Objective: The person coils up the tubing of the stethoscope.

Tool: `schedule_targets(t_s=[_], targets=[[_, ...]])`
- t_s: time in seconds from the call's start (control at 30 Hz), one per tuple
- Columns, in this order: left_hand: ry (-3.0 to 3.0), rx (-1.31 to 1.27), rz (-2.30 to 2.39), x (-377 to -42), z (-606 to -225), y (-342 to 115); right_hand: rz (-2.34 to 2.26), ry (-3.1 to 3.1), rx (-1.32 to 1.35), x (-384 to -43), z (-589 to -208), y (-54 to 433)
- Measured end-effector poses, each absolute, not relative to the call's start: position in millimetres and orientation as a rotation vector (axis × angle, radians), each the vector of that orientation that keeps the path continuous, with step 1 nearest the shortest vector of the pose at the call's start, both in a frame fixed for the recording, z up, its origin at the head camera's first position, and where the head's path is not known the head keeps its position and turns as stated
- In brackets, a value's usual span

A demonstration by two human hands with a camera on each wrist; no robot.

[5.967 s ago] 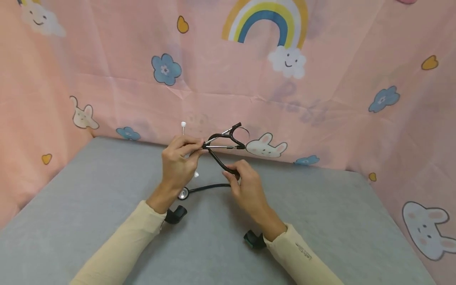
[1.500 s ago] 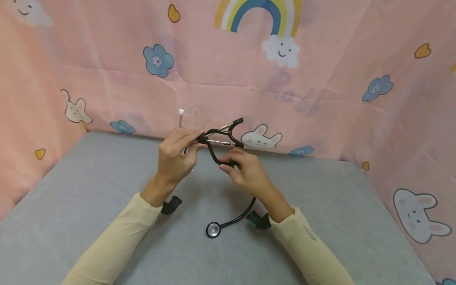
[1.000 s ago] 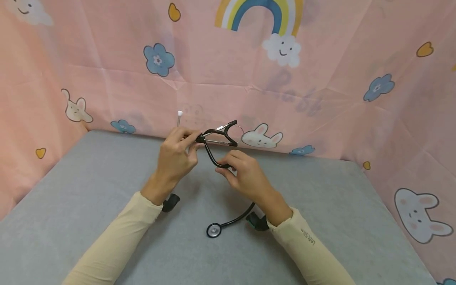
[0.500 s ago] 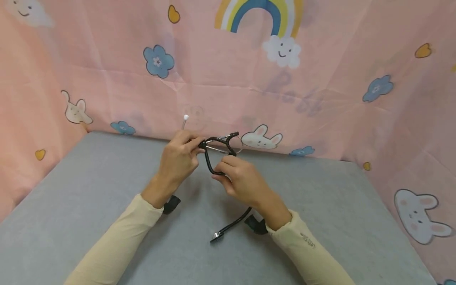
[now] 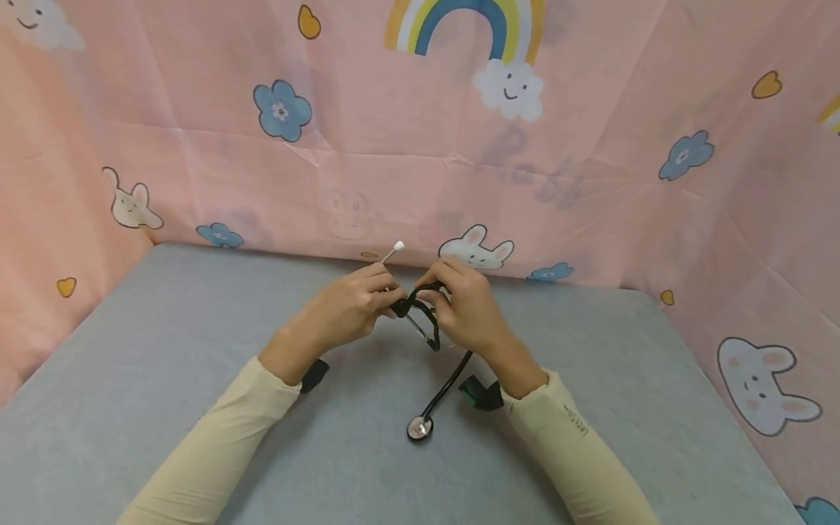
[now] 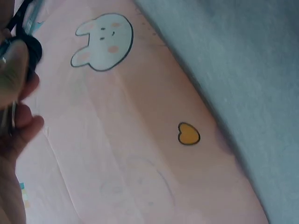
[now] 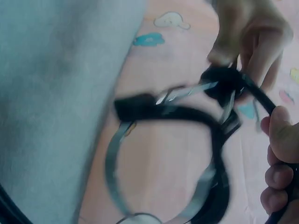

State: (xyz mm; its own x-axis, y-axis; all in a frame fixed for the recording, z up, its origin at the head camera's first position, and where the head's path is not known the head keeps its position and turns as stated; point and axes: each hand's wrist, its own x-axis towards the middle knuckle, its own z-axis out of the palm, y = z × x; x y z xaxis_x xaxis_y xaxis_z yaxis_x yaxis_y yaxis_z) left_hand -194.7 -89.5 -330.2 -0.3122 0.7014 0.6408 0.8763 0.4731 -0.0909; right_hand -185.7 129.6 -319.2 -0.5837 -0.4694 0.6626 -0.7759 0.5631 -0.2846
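Observation:
Both hands hold a black stethoscope above the table. My left hand pinches its bundled part, where black tubing and thin metal tubes cross. A white eartip sticks up beyond these fingers. The forked tubing and metal tubes hang below the fingers, slightly blurred in the right wrist view. Close to the right of the bundle, my right hand grips a length of black tubing with thumb and fingers. From under that hand, tubing runs down to the round silver chest piece near the table surface. The other eartip is hidden.
A grey cloth-covered table lies below the hands. Behind and beside it hangs a pink curtain printed with rabbits, flowers and a rainbow. A dark wrist camera sits under the right cuff.
The right hand has risen and come close to the left, drawing its tubing up to the bundle. The forked end has swung downward. The chest piece has shifted toward the front since six seconds ago.

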Motion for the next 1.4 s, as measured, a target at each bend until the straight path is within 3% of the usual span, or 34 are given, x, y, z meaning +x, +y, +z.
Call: schedule_targets(t_s=[0.27, 0.6, 0.9, 1.17, 1.4], targets=[[-2.015, -1.444, -0.493, -195, -330, -88, 0.983, -2.356, 1.017, -198, -319, 145], [-1.765, -1.440, -0.710, -189, -338, -70, 1.364, -2.199, 1.287, -214, -327, 164], [-1.704, -1.334, -0.552, -188, -340, -68, 1.437, -2.256, 0.982, -205, -327, 158], [-1.673, -1.309, -0.431, -186, -339, -71, 1.540, -2.346, 0.979, -206, -332, 157], [-1.655, -1.292, -0.543, -187, -337, -74, 1.626, -2.558, 0.764, -206, -331, 156]])
